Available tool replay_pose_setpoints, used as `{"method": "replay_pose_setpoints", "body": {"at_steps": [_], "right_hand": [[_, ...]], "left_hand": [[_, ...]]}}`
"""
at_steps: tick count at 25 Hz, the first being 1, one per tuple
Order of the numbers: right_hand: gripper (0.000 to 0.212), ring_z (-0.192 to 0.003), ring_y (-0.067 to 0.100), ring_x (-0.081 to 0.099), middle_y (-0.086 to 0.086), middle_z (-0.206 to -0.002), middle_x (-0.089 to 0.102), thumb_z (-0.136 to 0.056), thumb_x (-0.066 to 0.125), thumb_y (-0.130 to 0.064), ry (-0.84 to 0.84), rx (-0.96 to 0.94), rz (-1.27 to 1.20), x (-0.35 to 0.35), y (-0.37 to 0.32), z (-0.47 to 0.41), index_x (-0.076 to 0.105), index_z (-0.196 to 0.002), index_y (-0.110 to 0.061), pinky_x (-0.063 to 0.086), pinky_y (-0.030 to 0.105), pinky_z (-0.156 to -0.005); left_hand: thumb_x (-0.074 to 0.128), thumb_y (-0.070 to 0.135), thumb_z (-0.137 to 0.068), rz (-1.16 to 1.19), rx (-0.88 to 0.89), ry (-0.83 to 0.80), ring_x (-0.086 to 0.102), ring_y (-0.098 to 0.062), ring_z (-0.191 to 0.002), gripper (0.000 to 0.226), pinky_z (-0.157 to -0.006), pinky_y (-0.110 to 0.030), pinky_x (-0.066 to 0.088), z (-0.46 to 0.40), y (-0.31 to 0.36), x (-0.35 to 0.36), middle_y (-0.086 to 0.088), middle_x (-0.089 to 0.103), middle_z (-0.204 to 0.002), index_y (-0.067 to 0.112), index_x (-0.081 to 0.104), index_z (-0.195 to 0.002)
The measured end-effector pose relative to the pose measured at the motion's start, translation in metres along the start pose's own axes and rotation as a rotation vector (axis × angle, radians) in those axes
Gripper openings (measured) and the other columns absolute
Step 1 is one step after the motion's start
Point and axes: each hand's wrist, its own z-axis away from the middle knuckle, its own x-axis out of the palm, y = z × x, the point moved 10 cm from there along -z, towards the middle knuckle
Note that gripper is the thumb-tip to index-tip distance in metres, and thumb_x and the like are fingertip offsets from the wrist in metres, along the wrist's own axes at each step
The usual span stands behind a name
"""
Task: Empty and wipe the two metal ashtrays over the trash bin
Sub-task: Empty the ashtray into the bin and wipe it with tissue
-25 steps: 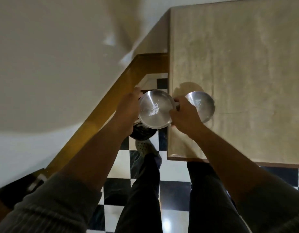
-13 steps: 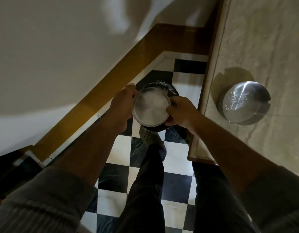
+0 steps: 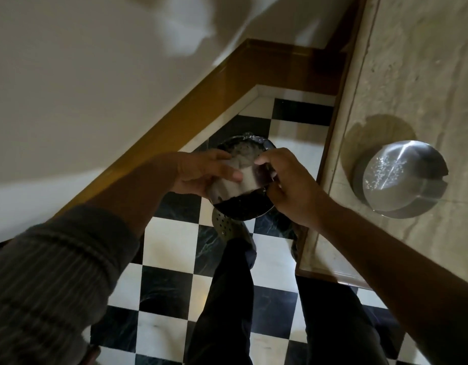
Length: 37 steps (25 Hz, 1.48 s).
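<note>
I hold one round metal ashtray (image 3: 235,185) between both hands, tipped over steeply so that its shiny underside faces me. My left hand (image 3: 203,175) grips its left rim and my right hand (image 3: 288,185) grips its right rim. Directly below it on the floor stands a small black trash bin (image 3: 243,214) with a dark liner, mostly hidden by the ashtray and my hands. The second metal ashtray (image 3: 401,177) rests upright on the stone table (image 3: 422,75) to the right, with pale ash specks inside.
The table's wooden edge (image 3: 330,159) runs close beside my right hand. A wall with a wooden skirting (image 3: 175,119) boxes the bin into a corner on the checkered floor (image 3: 172,248). My legs and a perforated shoe (image 3: 227,227) stand just behind the bin.
The ashtray has gone from the table edge to above the bin, and it has turned from bowl-up to tipped over. The view has shifted left and down.
</note>
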Motion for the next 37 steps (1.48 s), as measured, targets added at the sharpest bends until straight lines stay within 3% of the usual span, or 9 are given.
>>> {"method": "replay_pose_setpoints", "body": {"at_steps": [5, 8, 11, 17, 18, 23, 27, 33, 37], "right_hand": [[0.045, -0.114, 0.028, 0.055, 0.021, -0.132, 0.052, -0.081, 0.057, -0.001, -0.113, -0.210, 0.245, 0.000, -0.011, -0.006, 0.055, -0.126, -0.005, 0.039, 0.013, -0.087], [0.048, -0.124, 0.038, 0.052, 0.027, -0.143, 0.047, -0.085, 0.060, -0.005, -0.169, -0.201, 0.377, 0.008, -0.004, -0.004, 0.053, -0.132, -0.002, 0.049, 0.031, -0.097], [0.067, -0.148, 0.040, 0.021, 0.025, -0.158, 0.025, -0.088, 0.066, -0.009, -0.178, -0.141, 0.417, 0.011, -0.001, 0.003, 0.034, -0.146, 0.002, 0.035, 0.046, -0.115], [0.101, -0.151, 0.038, 0.001, 0.036, -0.157, 0.011, -0.088, 0.056, -0.063, 0.395, -0.447, 0.406, -0.037, -0.068, 0.020, 0.018, -0.147, 0.009, 0.011, 0.049, -0.123], [0.108, -0.151, 0.039, -0.001, 0.034, -0.158, 0.007, -0.085, 0.051, -0.071, 0.374, -0.470, 0.461, -0.027, -0.069, 0.020, 0.016, -0.147, 0.009, 0.009, 0.051, -0.123], [0.127, -0.151, 0.035, -0.008, 0.023, -0.163, -0.005, -0.072, 0.035, -0.092, -0.454, -0.193, 0.767, 0.077, 0.013, 0.017, -0.001, -0.153, -0.001, -0.003, 0.050, -0.123], [0.124, -0.152, 0.035, -0.002, 0.023, -0.163, 0.003, -0.073, 0.038, -0.089, -0.284, -0.261, 0.699, 0.061, -0.007, 0.003, 0.008, -0.153, 0.001, 0.000, 0.046, -0.123], [0.126, -0.150, 0.040, -0.001, 0.035, -0.156, 0.009, -0.072, 0.050, -0.086, 0.367, -0.447, 0.521, -0.014, -0.067, 0.010, 0.017, -0.147, 0.010, 0.007, 0.055, -0.122], [0.138, -0.149, 0.036, -0.019, 0.020, -0.163, -0.017, -0.064, 0.035, -0.097, -0.400, -0.164, 0.784, 0.069, -0.004, 0.007, -0.010, -0.153, -0.002, -0.004, 0.054, -0.122]], "left_hand": [[0.089, 0.029, -0.059, -0.525, 0.023, -0.110, 0.058, -0.031, -0.124, 0.095, -0.099, -0.045, 0.054, -0.029, 0.013, 0.021, -0.006, 0.059, -0.136, 0.026, 0.043, -0.142], [0.092, 0.047, -0.053, -0.874, 0.165, 0.188, 0.049, -0.028, -0.130, 0.116, -0.103, -0.040, 0.046, -0.036, 0.033, -0.001, -0.004, 0.047, -0.146, 0.024, 0.030, -0.148], [0.092, 0.056, -0.048, -1.131, 0.407, 0.523, 0.046, -0.031, -0.128, 0.130, -0.091, -0.033, 0.038, -0.023, 0.055, -0.015, -0.012, 0.039, -0.147, 0.014, 0.022, -0.150], [0.087, 0.067, -0.047, -1.192, 0.591, 0.583, 0.044, -0.030, -0.133, 0.134, -0.109, -0.042, 0.041, -0.016, 0.049, -0.010, -0.013, 0.041, -0.150, 0.010, 0.023, -0.150], [0.086, 0.069, -0.047, -1.194, 0.629, 0.589, 0.045, -0.029, -0.130, 0.131, -0.109, -0.044, 0.042, -0.015, 0.049, -0.005, -0.012, 0.044, -0.146, 0.009, 0.027, -0.148], [0.082, 0.067, -0.050, -1.340, 0.759, 0.634, 0.053, -0.041, -0.122, 0.125, -0.106, -0.047, 0.043, -0.004, 0.037, 0.006, -0.026, 0.053, -0.139, -0.006, 0.040, -0.141], [0.088, 0.062, -0.049, -1.221, 0.790, 0.733, 0.053, -0.040, -0.123, 0.127, -0.103, -0.044, 0.044, 0.004, 0.036, -0.004, -0.027, 0.053, -0.139, -0.009, 0.039, -0.141], [0.080, 0.072, -0.052, -1.204, 0.800, 0.750, 0.048, -0.032, -0.126, 0.124, -0.100, -0.045, 0.047, -0.001, 0.050, 0.000, -0.018, 0.050, -0.141, 0.002, 0.036, -0.146], [0.082, 0.063, -0.054, -1.287, 0.818, 0.768, 0.059, -0.040, -0.116, 0.114, -0.097, -0.046, 0.050, -0.006, 0.041, 0.004, -0.027, 0.059, -0.129, -0.006, 0.045, -0.137]]}}
